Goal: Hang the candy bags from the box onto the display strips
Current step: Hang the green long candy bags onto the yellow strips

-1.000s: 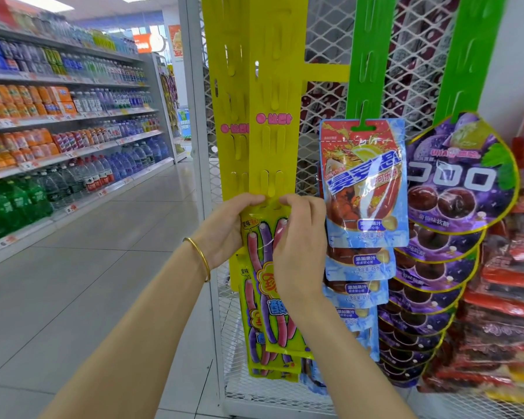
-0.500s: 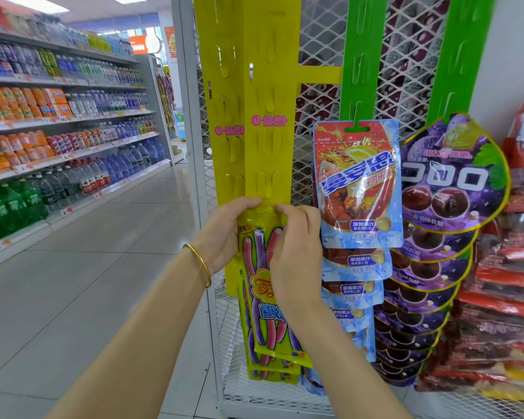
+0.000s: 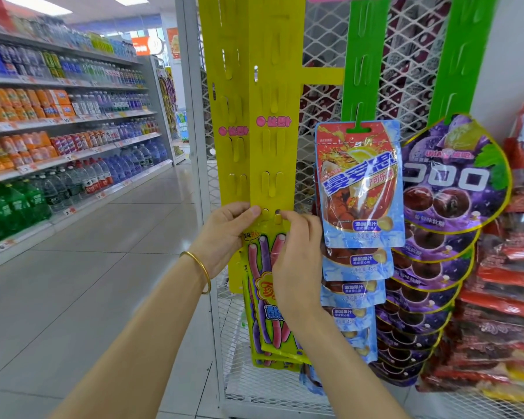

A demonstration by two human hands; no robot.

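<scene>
Head view: two bare forearms reach up from bottom, gold bangle on left wrist. Left hand pinches the top left corner of a yellow candy bag, thumb tip pressed on the bag header against the yellow strip. Right hand curled over the bag's top right, fingertips pinching the header just beside the strip's hook tabs; both grips closed on this bag. Bag printed with red and purple sticks, hangs upright, top edge at the lowest pair of tabs on the strip; cannot tell if hook is through the hole. More same yellow bags stacked behind and below it. Second yellow strip just left, touching the first. To the right: blue cola candy bags overlapping down a green strip, then purple grape bags on another green strip. White mesh rack behind. Far left: drink shelves along the aisle.
</scene>
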